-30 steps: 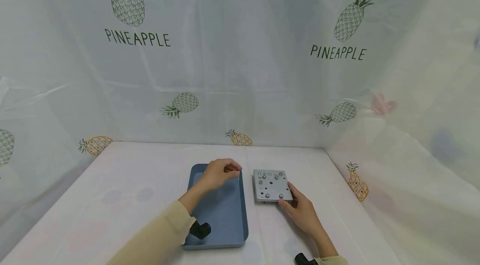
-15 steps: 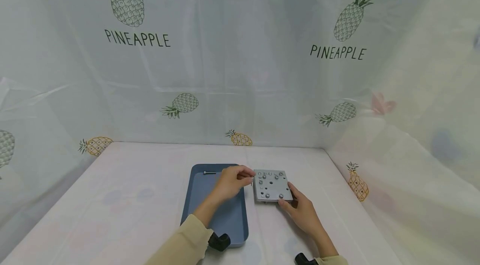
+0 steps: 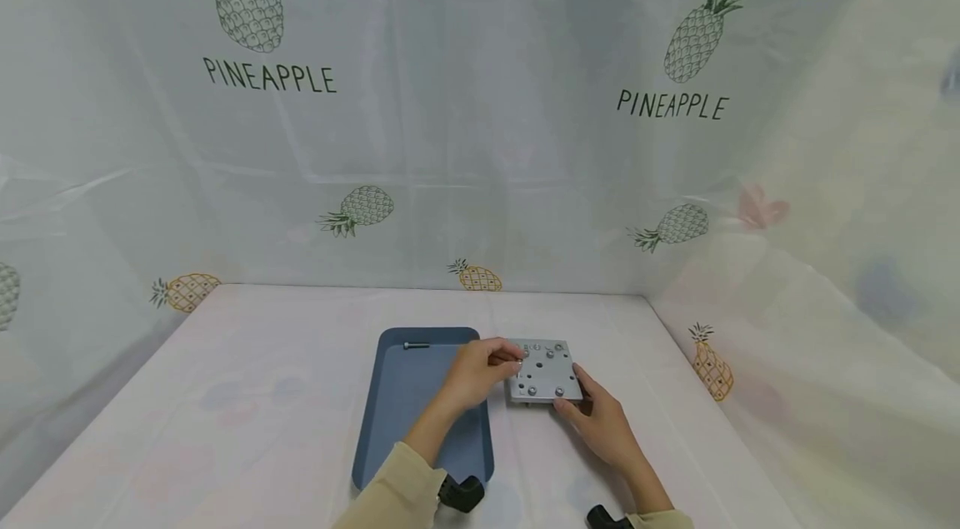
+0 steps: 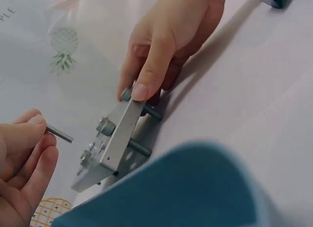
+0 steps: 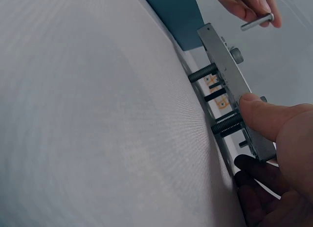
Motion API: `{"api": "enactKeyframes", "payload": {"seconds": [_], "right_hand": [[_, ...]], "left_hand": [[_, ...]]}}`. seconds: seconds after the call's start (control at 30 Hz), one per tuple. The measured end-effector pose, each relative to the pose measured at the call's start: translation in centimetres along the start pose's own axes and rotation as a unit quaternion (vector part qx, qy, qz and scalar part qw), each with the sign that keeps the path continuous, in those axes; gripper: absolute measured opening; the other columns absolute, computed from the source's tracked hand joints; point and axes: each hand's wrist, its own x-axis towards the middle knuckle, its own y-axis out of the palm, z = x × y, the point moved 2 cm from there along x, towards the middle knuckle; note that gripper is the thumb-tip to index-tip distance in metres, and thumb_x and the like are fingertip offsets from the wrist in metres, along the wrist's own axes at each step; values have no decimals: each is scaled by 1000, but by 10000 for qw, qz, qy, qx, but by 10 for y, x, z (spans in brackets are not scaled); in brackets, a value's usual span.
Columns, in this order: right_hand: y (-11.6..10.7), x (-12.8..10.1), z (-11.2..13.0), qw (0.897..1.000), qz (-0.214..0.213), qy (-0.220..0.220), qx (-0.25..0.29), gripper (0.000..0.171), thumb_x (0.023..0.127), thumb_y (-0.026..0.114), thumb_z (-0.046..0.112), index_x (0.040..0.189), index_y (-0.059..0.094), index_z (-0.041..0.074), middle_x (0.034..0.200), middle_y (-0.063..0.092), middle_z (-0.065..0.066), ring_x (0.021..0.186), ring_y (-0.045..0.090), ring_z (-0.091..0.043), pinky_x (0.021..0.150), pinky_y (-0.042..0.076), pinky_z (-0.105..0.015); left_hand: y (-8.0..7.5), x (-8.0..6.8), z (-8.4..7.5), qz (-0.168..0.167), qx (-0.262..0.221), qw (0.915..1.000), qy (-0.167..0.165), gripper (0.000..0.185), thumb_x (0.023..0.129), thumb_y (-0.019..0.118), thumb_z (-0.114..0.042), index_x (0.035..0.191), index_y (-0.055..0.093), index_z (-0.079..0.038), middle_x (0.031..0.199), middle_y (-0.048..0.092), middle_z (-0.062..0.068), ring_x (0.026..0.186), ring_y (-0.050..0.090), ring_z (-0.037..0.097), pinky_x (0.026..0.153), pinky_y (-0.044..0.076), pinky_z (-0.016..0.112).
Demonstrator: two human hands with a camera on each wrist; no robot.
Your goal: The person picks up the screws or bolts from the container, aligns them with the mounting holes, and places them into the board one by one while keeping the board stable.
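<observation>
My left fingers (image 4: 29,131) are pinching a small bolt (image 4: 59,134), holding it just over the left edge of the metal plate (image 3: 545,371). Right hand (image 3: 603,427) grips the plate's near corner, thumb on top, beside the blue tray (image 3: 405,404), where another bolt (image 3: 415,345) lies.

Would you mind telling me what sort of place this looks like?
Probably a small screened-off workbench: pineapple-print sheeting walls a covered table holding a blue tray and a metal plate with bolts.

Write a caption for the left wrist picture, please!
Left hand pinches a bolt beside the metal plate.
</observation>
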Motion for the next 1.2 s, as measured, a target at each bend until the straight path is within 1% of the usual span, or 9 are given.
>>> {"api": "enactKeyframes", "payload": {"seconds": [0.23, 0.37, 0.47, 0.73, 0.93, 1.2], "right_hand": [[-1, 0, 1, 10000, -31, -22, -18, 85, 99, 78, 37, 164, 36, 2, 156, 53, -25, 139, 58, -37, 113, 47, -53], [-1, -1, 1, 10000, -19, -9, -2, 85, 99, 78, 37, 164, 36, 2, 156, 53, -25, 138, 58, -37, 112, 48, -52], [-1, -1, 1, 10000, -9, 7, 23, 86, 98, 78, 38, 164, 36, 2, 155, 53, -25, 138, 59, -38, 112, 48, -52], [0, -2, 1, 10000, -16, 19, 49, 85, 98, 78, 37, 164, 36, 2, 154, 54, -25, 134, 62, -35, 110, 50, -49], [0, -2, 1, 10000, -25, -4, 39, 85, 98, 78, 36, 164, 36, 2, 154, 54, -26, 132, 63, -34, 108, 52, -48], [0, -1, 2, 10000, -37, -10, 6, 85, 98, 78, 36, 164, 36, 2, 155, 54, -24, 133, 63, -33, 108, 51, -48]], "left_hand": [[7, -1, 0, -6, -92, 10000, -28, 15, 101, 75, -14, 115, 80, -13, 107, 78, -6, 94, 70, 9, 79, 57, 27], [9, -1, 1, -16, -108, 9999, -79, 14, 100, 75, -14, 113, 80, -16, 107, 77, -6, 93, 69, 8, 79, 57, 26], [10, -1, 2, -32, -101, 9999, -93, 13, 100, 75, -13, 112, 80, -18, 107, 78, -5, 93, 69, 8, 79, 57, 26], [12, -2, 2, 2, -12, 10000, -62, 14, 100, 75, -13, 112, 80, -17, 106, 77, -7, 93, 68, 8, 79, 56, 27], [14, -4, 1, 25, -83, 10000, -24, 14, 100, 75, -12, 112, 80, -18, 105, 77, -6, 92, 68, 8, 79, 56, 27], [15, -2, 2, -47, -152, 9998, -82, 14, 100, 74, -10, 112, 80, -16, 107, 78, -4, 92, 69, 9, 79, 57, 27]]}}
